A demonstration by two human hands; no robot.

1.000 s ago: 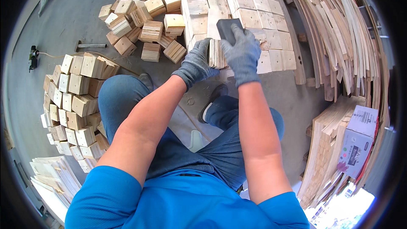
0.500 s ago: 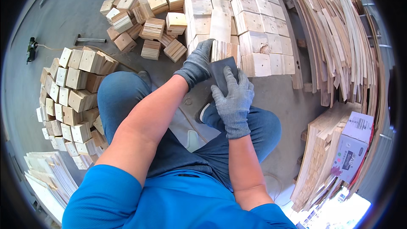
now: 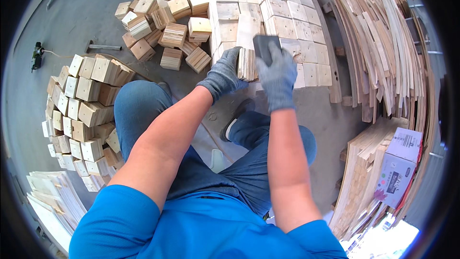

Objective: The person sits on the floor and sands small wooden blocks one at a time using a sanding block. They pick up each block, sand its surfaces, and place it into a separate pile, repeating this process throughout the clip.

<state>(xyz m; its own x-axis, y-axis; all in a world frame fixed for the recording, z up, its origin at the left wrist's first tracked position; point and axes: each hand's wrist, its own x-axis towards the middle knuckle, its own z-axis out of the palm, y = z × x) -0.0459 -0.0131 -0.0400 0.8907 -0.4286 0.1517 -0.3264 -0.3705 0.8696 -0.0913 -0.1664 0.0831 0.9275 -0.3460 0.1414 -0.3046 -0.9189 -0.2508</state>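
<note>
My left hand (image 3: 224, 75), in a grey knit glove, grips a layered plywood block (image 3: 247, 65) by its left side. The block stands at the near edge of a neat stack of pale wooden blocks (image 3: 290, 25). In my right hand (image 3: 279, 80), gloved as well, is a flat dark grey sanding block (image 3: 264, 48), fingers bent over its top. It is at the far right corner of the plywood block; whether the two touch I cannot tell. Part of the plywood block is hidden by the left glove.
Loose wooden blocks (image 3: 172, 34) lie in a heap beyond my left hand. Another pile of blocks (image 3: 85, 107) is at the left, near a hammer (image 3: 106, 47) and a corded power tool (image 3: 36, 57). Long wood strips (image 3: 369, 38) and a carton (image 3: 397, 165) line the right side.
My right hand has moved away from me and slightly right with the sanding block, from the plywood block's near side to its far right corner. The left hand keeps its grip.
</note>
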